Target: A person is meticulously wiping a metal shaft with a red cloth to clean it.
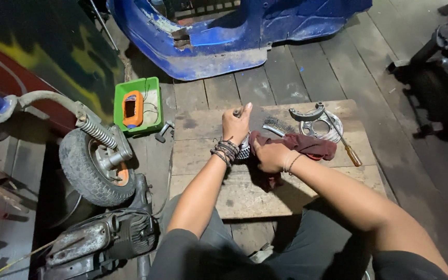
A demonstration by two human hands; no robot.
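My left hand (236,123) is closed around a small metal part, held upright over a low wooden board (224,193). Several dark bracelets ring that wrist. My right hand (270,154) grips a dark red rag (312,146) and presses it against a metal piece between the two hands; most of that piece is hidden. A wire brush (277,127) lies just beyond my hands.
A curved brake shoe (307,113), a round metal plate (323,126) and a wooden-handled screwdriver (349,151) lie on the board's right side. At left sit a green tray (154,106) with an orange meter (133,108), a small wheel (93,167) and an engine (105,238). A blue scooter body (224,36) stands ahead.
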